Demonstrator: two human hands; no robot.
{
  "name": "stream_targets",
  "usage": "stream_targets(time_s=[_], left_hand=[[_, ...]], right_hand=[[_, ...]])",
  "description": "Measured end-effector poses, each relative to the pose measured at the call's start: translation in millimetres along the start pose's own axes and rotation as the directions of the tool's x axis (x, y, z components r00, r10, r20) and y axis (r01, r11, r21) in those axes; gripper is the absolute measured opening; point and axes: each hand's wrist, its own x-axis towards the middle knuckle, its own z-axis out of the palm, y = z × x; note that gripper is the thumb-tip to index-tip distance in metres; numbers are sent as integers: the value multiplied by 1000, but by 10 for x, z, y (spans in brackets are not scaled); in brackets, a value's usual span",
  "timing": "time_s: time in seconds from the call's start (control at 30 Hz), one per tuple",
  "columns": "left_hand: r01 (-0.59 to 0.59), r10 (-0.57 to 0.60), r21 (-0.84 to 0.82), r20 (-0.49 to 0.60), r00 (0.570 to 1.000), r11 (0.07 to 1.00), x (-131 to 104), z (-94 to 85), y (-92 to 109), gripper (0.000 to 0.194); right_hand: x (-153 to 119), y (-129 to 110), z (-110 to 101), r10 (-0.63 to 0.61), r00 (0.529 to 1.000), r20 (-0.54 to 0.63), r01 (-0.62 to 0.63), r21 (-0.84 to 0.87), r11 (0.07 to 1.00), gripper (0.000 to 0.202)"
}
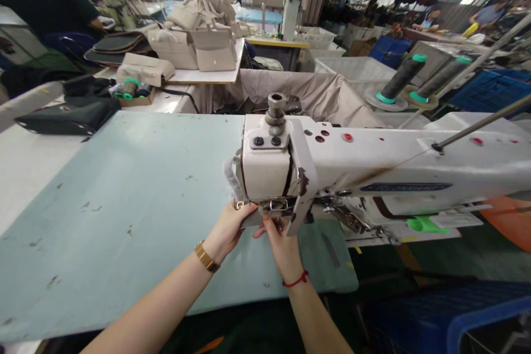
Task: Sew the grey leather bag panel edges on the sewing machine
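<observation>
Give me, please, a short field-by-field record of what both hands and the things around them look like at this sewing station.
left hand: left hand, gold bracelet on the wrist, fingers on a small piece under the sewing machine head
right hand: right hand, red string on the wrist, fingertips at the same piece beneath the head
held piece: mostly hidden by the hands and head, kind unclear
surface: pale blue-grey worktable, scuffed
behind: beige handbags stacked on a far table
right of machine: two dark thread cones with green ends
</observation>
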Motion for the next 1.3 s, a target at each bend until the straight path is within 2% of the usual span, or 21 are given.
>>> stream_targets(time_s=[0.13, 0.27, 0.33, 0.43, 0.5, 0.6, 0.97, 1.3], left_hand=[[-32, 30, 32, 48, 998, 999, 35, 27, 16, 32], [-34, 21, 85, 151, 988, 996, 10, 36, 136, 29], [23, -51, 128, 222, 974, 992, -11, 6, 207, 29], [155, -203, 190, 267, 942, 969, -33, -76, 280, 37], [216, -272, 216, 279, 921, 952, -29, -129, 294, 37], [247, -316, 249, 293, 902, 936, -1, -173, 282, 31], [206, -290, 303, 268, 919, 931, 40, -161, 291, 26], [200, -302, 333, 292, 908, 922, 133, -171, 329, 23]], right_hand=[[20, -3, 11, -4, 998, -61, 3, -17, 1000, 31], [13, -11, 9, -13, 998, -55, 11, -38, 999, 35], [0, -5, 7, -17, 999, -45, 15, -51, 999, 39], [-28, 14, 5, -5, 1000, -14, 4, -39, 999, 37], [-45, 27, 8, 19, 1000, 2, -19, -19, 1000, 37], [-59, 46, 20, 33, 999, -8, -33, -3, 999, 38], [-34, 116, 71, 45, 997, -55, -43, 37, 998, 42], [17, 66, 134, 59, 991, -120, -51, 67, 996, 43]])
